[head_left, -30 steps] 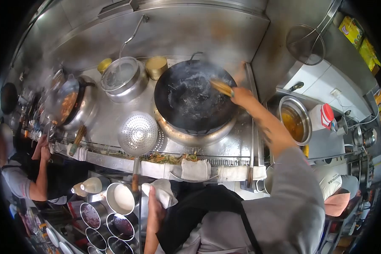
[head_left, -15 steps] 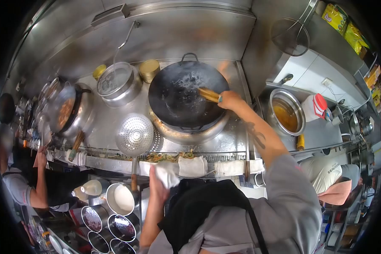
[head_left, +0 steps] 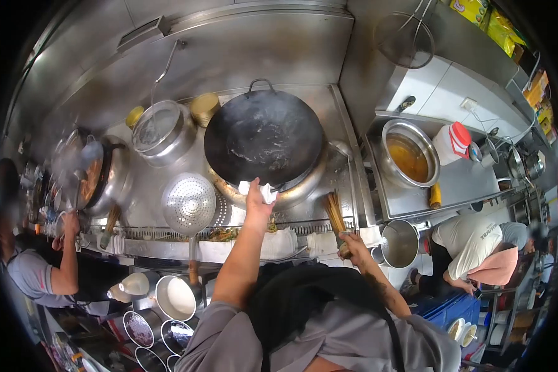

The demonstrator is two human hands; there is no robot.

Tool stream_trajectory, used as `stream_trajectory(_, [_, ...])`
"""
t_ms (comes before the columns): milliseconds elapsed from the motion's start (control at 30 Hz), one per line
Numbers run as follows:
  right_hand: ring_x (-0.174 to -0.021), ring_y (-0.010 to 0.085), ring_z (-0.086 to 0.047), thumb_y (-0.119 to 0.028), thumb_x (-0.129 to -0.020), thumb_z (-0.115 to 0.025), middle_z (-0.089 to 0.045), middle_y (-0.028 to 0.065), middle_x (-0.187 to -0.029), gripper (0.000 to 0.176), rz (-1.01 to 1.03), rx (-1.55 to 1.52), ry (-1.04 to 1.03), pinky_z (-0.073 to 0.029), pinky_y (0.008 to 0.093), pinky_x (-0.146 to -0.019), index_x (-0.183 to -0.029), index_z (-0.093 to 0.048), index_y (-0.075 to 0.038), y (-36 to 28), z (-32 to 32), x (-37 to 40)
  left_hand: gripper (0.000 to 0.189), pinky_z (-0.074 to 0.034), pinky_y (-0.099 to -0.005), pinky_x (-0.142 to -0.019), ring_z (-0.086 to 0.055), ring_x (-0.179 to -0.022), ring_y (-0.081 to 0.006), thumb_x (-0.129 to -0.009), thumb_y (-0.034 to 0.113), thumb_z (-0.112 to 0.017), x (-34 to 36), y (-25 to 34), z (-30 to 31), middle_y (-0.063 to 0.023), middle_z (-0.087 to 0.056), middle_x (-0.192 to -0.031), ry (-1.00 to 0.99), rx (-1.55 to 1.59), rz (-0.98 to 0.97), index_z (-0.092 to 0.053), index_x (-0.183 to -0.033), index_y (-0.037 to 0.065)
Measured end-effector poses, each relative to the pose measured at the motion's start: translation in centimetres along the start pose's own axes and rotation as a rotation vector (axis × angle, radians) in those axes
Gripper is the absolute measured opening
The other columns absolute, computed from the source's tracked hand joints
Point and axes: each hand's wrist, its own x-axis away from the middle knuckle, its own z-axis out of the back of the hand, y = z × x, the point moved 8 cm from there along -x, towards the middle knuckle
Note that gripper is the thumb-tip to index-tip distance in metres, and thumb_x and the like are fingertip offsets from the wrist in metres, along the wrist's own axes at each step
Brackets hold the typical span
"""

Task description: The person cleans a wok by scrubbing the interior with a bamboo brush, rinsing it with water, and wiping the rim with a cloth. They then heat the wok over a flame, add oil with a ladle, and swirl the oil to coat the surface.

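A large black wok rests on the round burner ring, wet inside with a little steam above it. My left hand is closed on a folded white cloth at the wok's near rim, and the near handle is hidden behind it. Down to the right, my right hand grips a bamboo wok brush, its bristles pointing up over the stove's front edge. To the left of the wok lies a perforated strainer ladle with a wooden handle.
A lidded steel pot and a tin can stand at the back left. A steel bowl of brown liquid sits on the right counter. Several sauce containers are below left. Other people work at left and right.
My right hand has drawn the brush out of the wok and down to the right. My left hand has moved up with the cloth to the wok's near rim.
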Motion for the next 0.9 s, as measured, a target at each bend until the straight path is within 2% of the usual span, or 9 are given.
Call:
stream_trajectory(33, [-0.044,0.0239,-0.057,-0.029,-0.083,-0.069,-0.056,0.0087,-0.068,0.035,0.015,0.002,-0.009,-0.043,0.0342,-0.034,-0.107,-0.056,-0.006,0.1,0.3,0.8,0.026,-0.048,-0.0426,-0.073,-0.054,-0.09,-0.0217,-0.085,0.03,-0.061,-0.5,0.1,0.4,-0.004,-0.057,-0.096,0.012,-0.069,-0.037,-0.053,-0.105,0.016])
stream_trajectory(167, [-0.045,0.0167,-0.057,-0.026,-0.085,-0.068,-0.057,0.0055,-0.068,0.034,0.229,0.058,0.007,-0.041,0.0286,-0.036,-0.109,-0.057,-0.005,-3.6,0.7,2.9,0.016,-0.05,-0.0377,-0.061,-0.057,-0.077,-0.0194,-0.082,0.019,-0.059,0.7,1.4,1.8,-0.0047,-0.059,-0.084,0.023,-0.279,-0.186,-0.056,-0.095,0.01])
stream_trajectory(333, [-0.05,0.0093,-0.055,-0.024,-0.085,-0.07,-0.056,-0.0004,-0.071,0.032,0.574,0.158,0.067,-0.042,0.0242,-0.041,-0.11,-0.059,-0.008,-11.1,0.7,7.6,0.026,-0.05,-0.0338,-0.05,-0.062,-0.072,-0.0197,-0.08,0.01,-0.055,8.4,5.4,2.8,-0.008,-0.06,-0.091,0.158,-0.503,-0.227,-0.053,-0.105,0.005])
stream_trajectory(400, [-0.05,0.0096,-0.055,-0.024,-0.085,-0.069,-0.056,-0.0005,-0.071,0.033,0.529,0.072,0.056,-0.043,0.0235,-0.042,-0.112,-0.058,-0.008,-13.2,-0.4,9.3,0.026,-0.048,-0.0336,-0.046,-0.061,-0.067,-0.0197,-0.079,0.013,-0.058,10.6,7.1,1.8,-0.0057,-0.058,-0.083,0.03,-0.46,-0.382,-0.052,-0.103,0.005])
stream_trajectory(500, [-0.048,0.0095,-0.055,-0.023,-0.085,-0.069,-0.056,-0.0006,-0.072,0.036,0.492,0.104,-0.049,-0.046,0.0234,-0.043,-0.116,-0.057,-0.009,-15.3,-3.3,10.3,0.025,-0.046,-0.0324,-0.041,-0.06,-0.065,-0.0183,-0.079,0.011,-0.057,11.6,8.6,2.4,-0.0053,-0.058,-0.084,0.102,-0.516,-0.383,-0.051,-0.103,0.004])
stream_trajectory(633, [-0.05,0.009,-0.057,-0.024,-0.088,-0.067,-0.057,0.0011,-0.069,0.037,0.533,0.179,-0.226,-0.043,0.0214,-0.039,-0.119,-0.056,-0.009,-16.4,-10.1,10.6,0.031,-0.05,-0.0316,-0.061,-0.061,-0.078,-0.018,-0.078,0.005,-0.057,12.6,9.5,1.3,-0.0072,-0.06,-0.093,0.083,-0.585,-0.517,-0.051,-0.108,0.001])
stream_trajectory(700, [-0.05,0.0089,-0.057,-0.023,-0.088,-0.067,-0.057,0.0014,-0.068,0.034,0.508,0.206,-0.453,-0.042,0.022,-0.038,-0.117,-0.057,-0.008,-15.4,-13.8,8.9,0.036,-0.048,-0.0296,-0.077,-0.059,-0.086,-0.0167,-0.076,-0.001,-0.056,14.2,9.2,-1.4,-0.0069,-0.06,-0.098,0.056,-0.593,-0.62,-0.051,-0.111,0.001])
stream_trajectory(800, [-0.045,0.0103,-0.053,-0.023,-0.088,-0.066,-0.054,0.0014,-0.063,0.034,0.382,0.217,-0.619,-0.041,0.0253,-0.037,-0.115,-0.056,-0.005,-15.0,-18.5,8.1,0.041,-0.047,-0.0287,-0.078,-0.058,-0.087,-0.0164,-0.075,-0.001,-0.058,15.4,9.0,-4.0,-0.0086,-0.059,-0.1,-0.003,-0.7,-0.767,-0.047,-0.114,-0.001])
stream_trajectory(900, [-0.039,0.0106,-0.047,-0.017,-0.085,-0.066,-0.054,0.0007,-0.06,0.036,0.473,0.235,-0.489,-0.036,0.0263,-0.033,-0.117,-0.057,-0.007,-16.7,-21.6,3.4,0.048,-0.047,-0.0289,-0.078,-0.058,-0.089,-0.0177,-0.074,0.003,-0.061,16.8,8.8,-6.0,-0.0119,-0.058,-0.099,0.027,-0.886,-0.916,-0.043,-0.118,-0.004])
